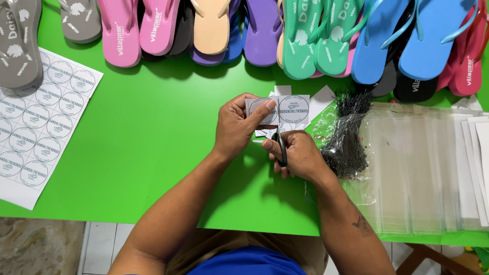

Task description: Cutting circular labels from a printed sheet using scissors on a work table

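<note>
My left hand pinches a small strip of paper labels, each printed with a round grey design, above the green table. My right hand grips a pair of black-handled scissors whose blades reach up into the strip. A few cut label squares lie on the table just behind the hands.
A white sheet of round labels lies at the left. Flip-flops in grey, pink, peach, purple, teal, blue and red line the far edge. A bundle of black ties and clear plastic bags with white card headers sit at the right.
</note>
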